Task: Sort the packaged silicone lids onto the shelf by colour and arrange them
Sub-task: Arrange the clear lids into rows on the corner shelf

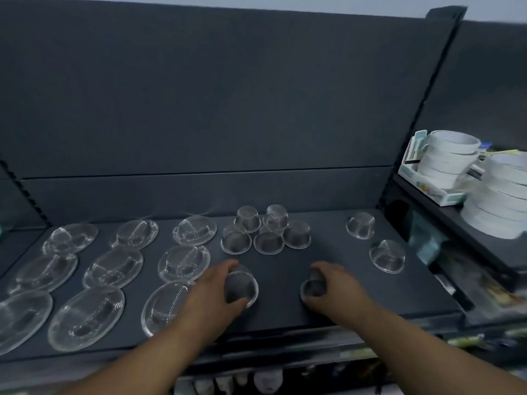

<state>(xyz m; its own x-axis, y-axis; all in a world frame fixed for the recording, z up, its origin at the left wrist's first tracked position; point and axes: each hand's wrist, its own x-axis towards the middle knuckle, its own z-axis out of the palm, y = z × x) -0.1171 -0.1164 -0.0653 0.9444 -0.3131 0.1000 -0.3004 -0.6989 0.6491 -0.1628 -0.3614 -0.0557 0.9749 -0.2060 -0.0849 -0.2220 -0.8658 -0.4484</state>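
Note:
On the dark shelf (pixel 285 315), my left hand (pixel 211 286) grips a clear dome-shaped packaged lid (pixel 241 289) near the front middle. My right hand (pixel 333 283) grips a smaller clear packaged lid (pixel 313 289) to its right. Behind them stands a cluster of several clear dome packages (pixel 266 232). Two more domes sit apart at the right, one at the back (pixel 360 225) and one nearer (pixel 387 256). Several flat oval clear packages (pixel 114 266) lie in rows across the shelf's left half.
A neighbouring shelf at the right holds stacks of white round tubs (pixel 447 158) and a small box (pixel 433 192). A dark back panel (pixel 228 109) rises behind the shelf. Blurred goods sit on lower shelves below the front edge.

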